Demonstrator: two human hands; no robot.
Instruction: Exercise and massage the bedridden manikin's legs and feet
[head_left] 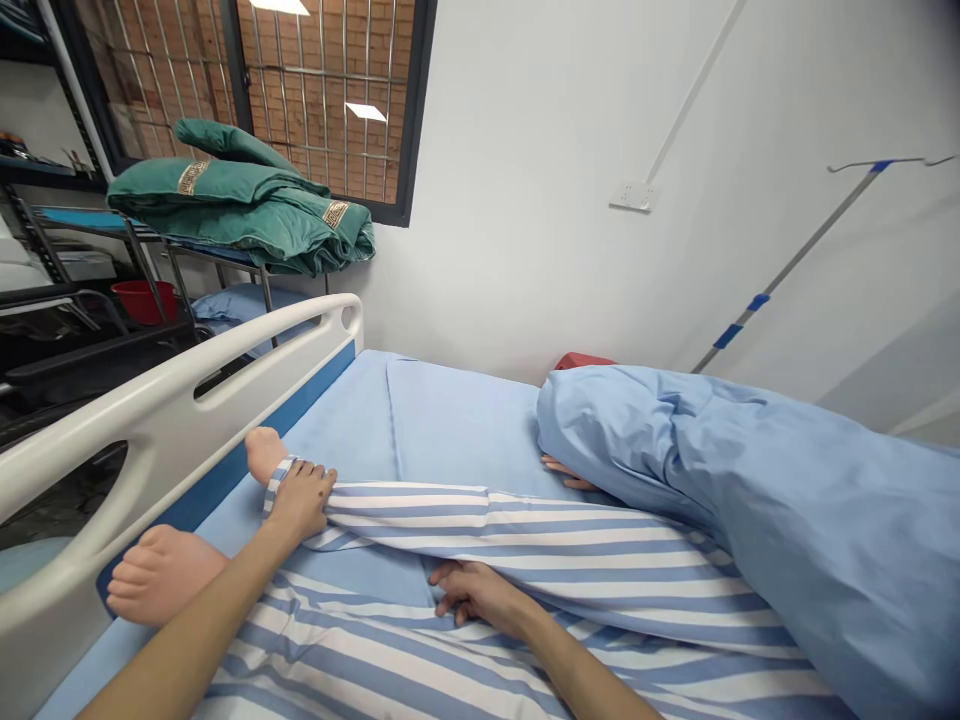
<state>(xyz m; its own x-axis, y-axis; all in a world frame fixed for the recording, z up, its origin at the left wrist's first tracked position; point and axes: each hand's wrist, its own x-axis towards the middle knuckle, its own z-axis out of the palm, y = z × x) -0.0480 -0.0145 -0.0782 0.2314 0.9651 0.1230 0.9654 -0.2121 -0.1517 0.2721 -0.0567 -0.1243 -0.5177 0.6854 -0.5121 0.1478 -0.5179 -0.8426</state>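
A manikin in blue-and-white striped trousers lies on the bed, its bare feet toward the bed end. My left hand is closed over the trouser cuff at the far ankle, just above the far foot. The near foot sticks out beyond my left forearm. Between the two legs is my right hand, fingers loosely bent and apart, at the lower edge of the far leg around the knee. Nothing shows in it. A folded-back blue quilt covers the upper body; fingertips show from under it.
A white bed end board with cut-out handles stands beyond the feet. Past the light blue sheet is a white wall with a socket. An IV pole rises at the right. Folded green quilts lie on a rack by the window.
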